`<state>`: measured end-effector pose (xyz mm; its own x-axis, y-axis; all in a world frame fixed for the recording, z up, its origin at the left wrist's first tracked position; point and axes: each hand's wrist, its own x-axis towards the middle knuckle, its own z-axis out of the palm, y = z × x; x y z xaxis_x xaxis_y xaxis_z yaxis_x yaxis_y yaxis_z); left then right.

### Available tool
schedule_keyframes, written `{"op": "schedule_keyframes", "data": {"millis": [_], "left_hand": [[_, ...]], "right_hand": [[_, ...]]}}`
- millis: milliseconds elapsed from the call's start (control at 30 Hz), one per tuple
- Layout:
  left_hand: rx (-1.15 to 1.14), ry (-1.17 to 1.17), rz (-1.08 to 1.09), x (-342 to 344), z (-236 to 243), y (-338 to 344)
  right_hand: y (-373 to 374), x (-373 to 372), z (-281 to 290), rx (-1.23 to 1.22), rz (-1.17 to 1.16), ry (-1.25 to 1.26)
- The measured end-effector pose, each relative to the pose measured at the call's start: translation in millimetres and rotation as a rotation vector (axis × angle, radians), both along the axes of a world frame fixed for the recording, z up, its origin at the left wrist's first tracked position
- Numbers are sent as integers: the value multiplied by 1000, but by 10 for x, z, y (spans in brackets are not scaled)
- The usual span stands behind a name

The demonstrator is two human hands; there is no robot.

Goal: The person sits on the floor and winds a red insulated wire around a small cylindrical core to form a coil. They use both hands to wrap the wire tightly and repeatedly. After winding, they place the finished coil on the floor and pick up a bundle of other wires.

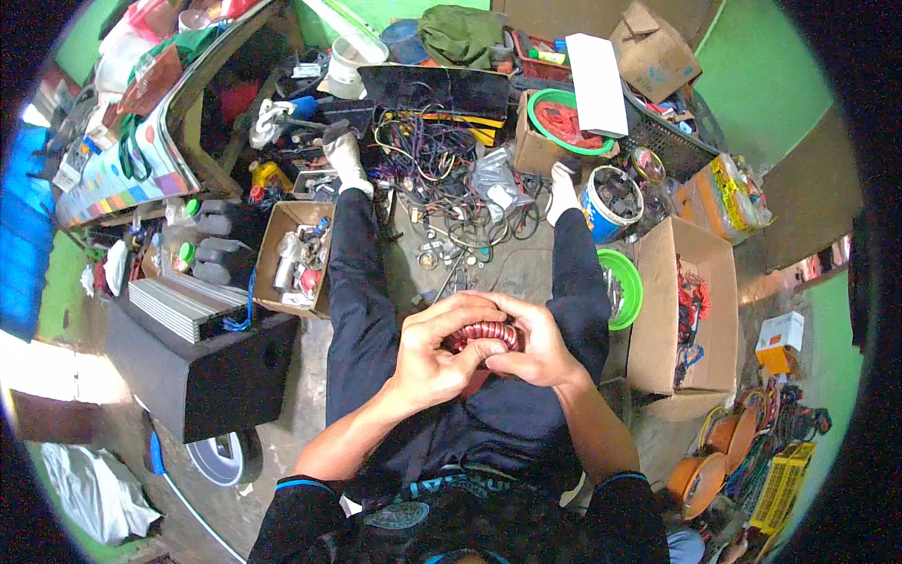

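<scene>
Between my hands, above my lap, is a coil of reddish copper-coloured wire [484,333], its turns lying side by side in a curve. My left hand [434,350] grips its left side, with the thumb across the lower front. My right hand [537,343] wraps round the right side, its thumb meeting the left thumb under the coil. The fingers of both hands come together over the top. The far side of the coil is hidden behind my fingers.
Tangled cables [427,155] cover the floor between my feet. A box of parts [267,273] and a black cabinet [202,362] stand left. To the right are a green basket [631,289], an open cardboard box [650,352] and a white-blue bucket [601,224].
</scene>
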<state>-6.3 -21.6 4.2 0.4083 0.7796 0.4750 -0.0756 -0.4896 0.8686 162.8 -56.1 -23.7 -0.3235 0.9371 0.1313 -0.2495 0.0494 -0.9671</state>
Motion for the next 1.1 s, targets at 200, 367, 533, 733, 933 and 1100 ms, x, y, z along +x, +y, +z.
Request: {"op": "schedule_keyframes", "data": {"millis": [200,367,533,733,933,1100], "left_hand": [[-145,12,-43,-99,42,46],[-207,10,-82,-140,19,4],[-268,-62,-97,-131,-105,-107],[-234,29,-61,-299,-107,-83],[-264,140,-120,-410,-134,-128],[-254,158,-164,-785,-108,-164]], "right_hand": [[-71,88,-226,-288,93,207],[183,123,-301,65,-181,-364],[367,296,-68,799,-938,-1121],[554,902,100,369,-1232,-1197],[823,1407,198,374,-1428,-1237],[1060,2579,21,-25,-1325,-1279]]}}
